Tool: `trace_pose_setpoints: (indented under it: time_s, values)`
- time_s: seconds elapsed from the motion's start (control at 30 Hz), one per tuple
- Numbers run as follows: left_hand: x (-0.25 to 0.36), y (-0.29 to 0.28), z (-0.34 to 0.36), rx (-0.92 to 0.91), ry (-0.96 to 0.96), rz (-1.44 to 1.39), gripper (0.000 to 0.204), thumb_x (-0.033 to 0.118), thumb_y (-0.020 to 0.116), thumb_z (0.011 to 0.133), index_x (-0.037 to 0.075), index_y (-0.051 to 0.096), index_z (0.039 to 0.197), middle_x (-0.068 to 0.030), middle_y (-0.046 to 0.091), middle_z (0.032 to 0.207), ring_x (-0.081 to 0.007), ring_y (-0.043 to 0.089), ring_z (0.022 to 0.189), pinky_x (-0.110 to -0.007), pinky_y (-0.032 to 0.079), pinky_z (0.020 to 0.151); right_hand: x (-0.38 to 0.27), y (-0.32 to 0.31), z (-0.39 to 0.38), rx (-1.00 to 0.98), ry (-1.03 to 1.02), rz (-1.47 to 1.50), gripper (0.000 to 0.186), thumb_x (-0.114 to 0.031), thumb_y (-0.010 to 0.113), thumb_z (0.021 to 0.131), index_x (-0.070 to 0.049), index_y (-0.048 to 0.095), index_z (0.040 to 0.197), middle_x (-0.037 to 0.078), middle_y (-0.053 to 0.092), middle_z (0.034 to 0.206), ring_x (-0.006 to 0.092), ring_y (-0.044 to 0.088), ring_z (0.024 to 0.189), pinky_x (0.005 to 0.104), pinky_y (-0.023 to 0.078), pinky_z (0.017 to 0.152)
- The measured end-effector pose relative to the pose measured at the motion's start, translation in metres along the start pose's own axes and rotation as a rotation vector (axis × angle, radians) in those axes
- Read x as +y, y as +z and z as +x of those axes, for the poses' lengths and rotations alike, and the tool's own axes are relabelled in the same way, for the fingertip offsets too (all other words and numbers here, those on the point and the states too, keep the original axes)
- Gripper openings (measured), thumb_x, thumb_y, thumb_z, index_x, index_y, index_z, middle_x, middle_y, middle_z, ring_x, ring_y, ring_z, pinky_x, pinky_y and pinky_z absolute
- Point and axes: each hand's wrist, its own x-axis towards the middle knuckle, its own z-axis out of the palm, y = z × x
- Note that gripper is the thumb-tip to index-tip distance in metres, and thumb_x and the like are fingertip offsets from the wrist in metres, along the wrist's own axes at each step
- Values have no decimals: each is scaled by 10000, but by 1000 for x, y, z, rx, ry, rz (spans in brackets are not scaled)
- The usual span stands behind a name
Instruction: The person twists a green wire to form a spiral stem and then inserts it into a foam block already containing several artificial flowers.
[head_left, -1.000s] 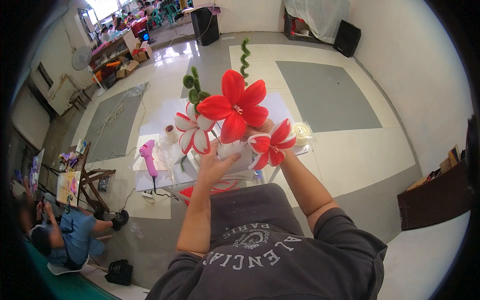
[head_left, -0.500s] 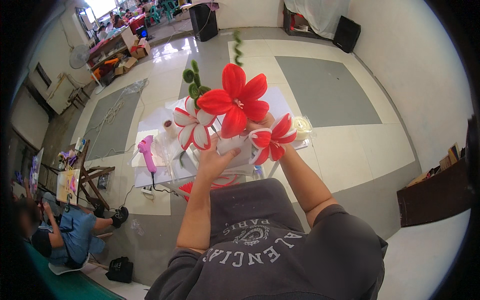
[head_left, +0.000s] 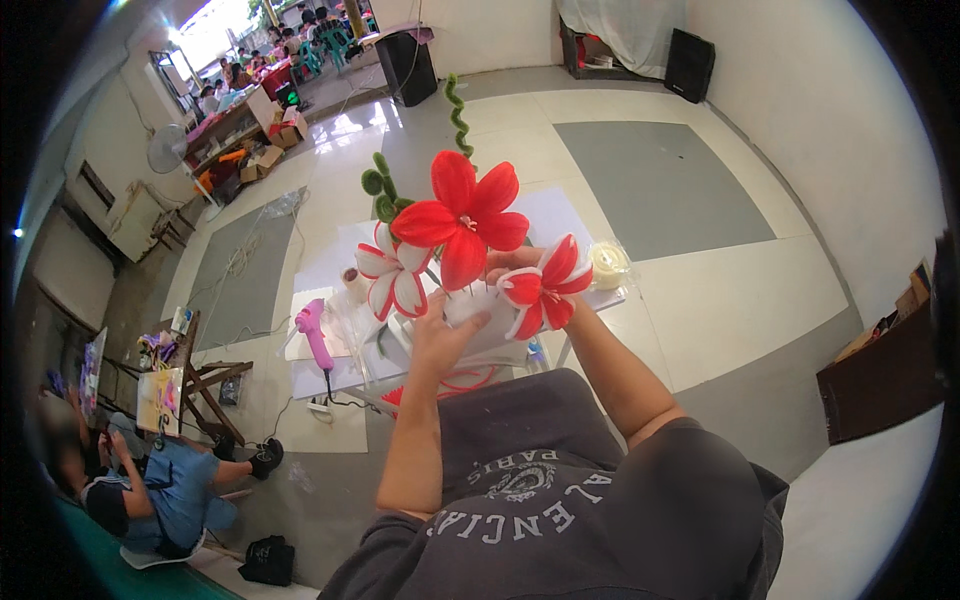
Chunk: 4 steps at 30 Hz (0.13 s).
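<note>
Both my hands hold the white base (head_left: 478, 307) of a fuzzy pipe-cleaner flower arrangement; its exact shape is partly hidden. My left hand (head_left: 443, 337) is closed on its near left side, thumb across the front. Around its far right side curls my right hand (head_left: 512, 262), largely covered by blooms. A large red flower (head_left: 463, 216) rises in the middle. Lower down are a white-and-red flower (head_left: 396, 270) at left and a red flower with white edges (head_left: 545, 287) at right. Green looped leaves (head_left: 384, 190) and a green spiral stem (head_left: 458, 118) stand behind.
On the white table (head_left: 548, 212) lie a pink glue gun (head_left: 315, 333) with a black cord, a brown-cored roll (head_left: 354, 282) and a cream roll in clear plastic (head_left: 608, 265). A seated person (head_left: 160, 485) works at left beside a small wooden stand (head_left: 205, 380).
The view has shifted a little, so the surroundings sit further right and lower. The arrangement has tilted or turned slightly, its flowers lower in view. Both hands keep their hold.
</note>
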Motion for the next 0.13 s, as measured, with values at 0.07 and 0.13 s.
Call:
trace_pose_setpoints:
  time_s: [0.07, 0.13]
  values:
    - [1, 2, 1, -9, 45, 14, 603, 151, 772, 673, -6, 471, 1171, -113, 566, 1036, -178, 565, 935, -299, 454, 812, 15, -13, 2, -9, -85, 12, 341, -141, 621, 837, -7, 537, 1140, 89, 602, 1040, 154, 591, 933, 243, 482, 823]
    - [-5, 3, 5, -19, 74, 74, 637, 159, 771, 678, -2, 444, 1200, -119, 560, 1067, -176, 563, 944, -289, 451, 823, 35, -27, 5, -22, -171, 9, 351, -146, 614, 843, -5, 530, 1153, 101, 604, 1058, 159, 592, 950, 238, 478, 843]
